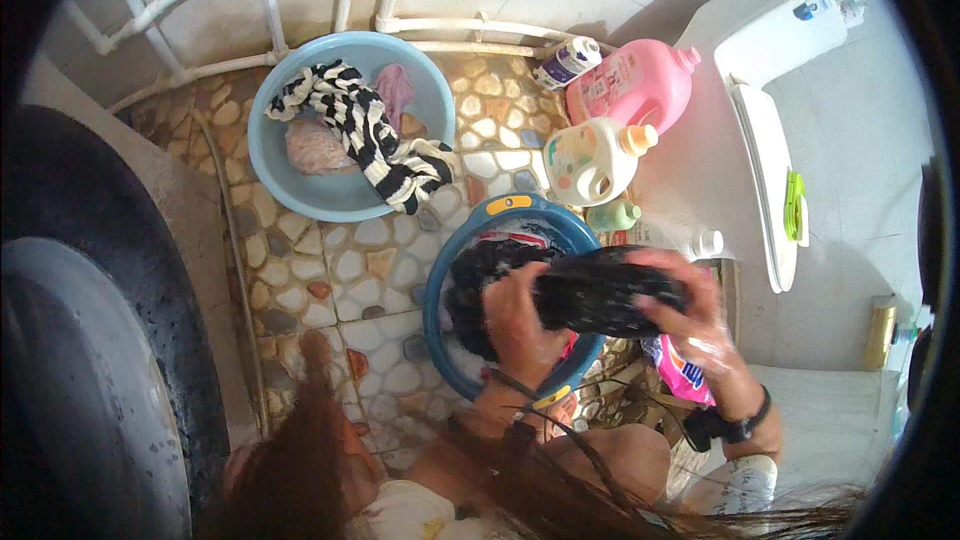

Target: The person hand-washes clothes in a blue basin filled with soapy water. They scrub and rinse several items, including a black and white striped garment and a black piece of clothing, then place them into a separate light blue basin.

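Observation:
Between my two hands stretches a bunched black wet garment [600, 292], blurred by motion, raised over the right side of a dark blue basin [439, 345]. My left hand [517, 319] grips its near left part. Its right end is in my right hand [690, 296], which has some suds on the wrist. In the basin lie more black cloth [476, 292] and a piece with red and white trim [517, 238], amid white suds [459, 360]. Whether the held garment joins the cloth below is hidden by my left hand.
A light blue basin [259, 157] holds black-and-white striped cloth [360, 120]. Pink [630, 82] and cream [589, 161] detergent jugs, a white bottle [566, 64] and a green bottle [611, 215] stand beside a white toilet [720, 142]. A pink detergent bag [682, 375] lies near my right forearm.

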`<state>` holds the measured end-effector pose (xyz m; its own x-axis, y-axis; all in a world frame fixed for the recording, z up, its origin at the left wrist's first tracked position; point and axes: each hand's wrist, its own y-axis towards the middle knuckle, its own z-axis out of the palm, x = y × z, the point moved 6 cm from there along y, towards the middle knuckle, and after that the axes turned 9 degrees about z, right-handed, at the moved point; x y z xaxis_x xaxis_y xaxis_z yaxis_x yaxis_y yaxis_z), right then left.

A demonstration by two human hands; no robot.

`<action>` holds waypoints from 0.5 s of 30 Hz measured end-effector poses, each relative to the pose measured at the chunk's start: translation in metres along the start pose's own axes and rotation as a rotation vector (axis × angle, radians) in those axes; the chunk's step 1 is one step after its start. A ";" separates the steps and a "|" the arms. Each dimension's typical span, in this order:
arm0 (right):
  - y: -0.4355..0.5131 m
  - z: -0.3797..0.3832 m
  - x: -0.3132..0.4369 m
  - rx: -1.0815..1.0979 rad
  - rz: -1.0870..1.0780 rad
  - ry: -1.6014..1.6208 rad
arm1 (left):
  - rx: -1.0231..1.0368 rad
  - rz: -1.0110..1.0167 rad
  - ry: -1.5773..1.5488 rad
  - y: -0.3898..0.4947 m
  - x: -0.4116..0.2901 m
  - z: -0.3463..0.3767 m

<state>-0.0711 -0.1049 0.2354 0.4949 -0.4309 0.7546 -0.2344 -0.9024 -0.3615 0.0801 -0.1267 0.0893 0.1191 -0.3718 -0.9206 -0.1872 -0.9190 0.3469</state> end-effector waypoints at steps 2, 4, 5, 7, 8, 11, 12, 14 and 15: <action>0.025 0.029 -0.050 0.095 0.011 -0.089 | 0.098 -0.132 0.150 -0.011 0.034 0.010; 0.044 0.060 -0.101 0.144 -0.024 -0.362 | 0.180 -0.234 0.327 -0.029 0.061 0.020; 0.053 0.074 -0.133 0.145 0.080 -0.581 | 0.302 -0.230 0.459 -0.039 0.068 0.031; 0.069 0.095 -0.180 0.108 0.110 -0.624 | 0.566 -0.216 0.685 -0.062 0.079 0.053; 0.076 0.106 -0.207 0.155 0.225 -0.676 | 0.666 -0.170 0.778 -0.069 0.083 0.063; 0.103 0.124 -0.257 0.141 0.236 -0.794 | 0.686 -0.186 0.779 -0.072 0.099 0.079; 0.113 0.128 -0.268 0.112 0.195 -0.816 | 0.698 -0.264 0.707 -0.071 0.109 0.083; 0.127 0.141 -0.300 0.269 0.247 -0.920 | 0.828 -0.411 0.625 -0.070 0.131 0.094; 0.132 0.145 -0.312 0.305 0.242 -0.976 | 0.905 -0.500 0.574 -0.072 0.141 0.099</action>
<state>-0.1352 -0.0898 -0.1269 0.9545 -0.2882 -0.0759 -0.2631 -0.6952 -0.6689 0.0136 -0.0995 -0.0831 0.7528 -0.2139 -0.6225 -0.5902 -0.6380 -0.4946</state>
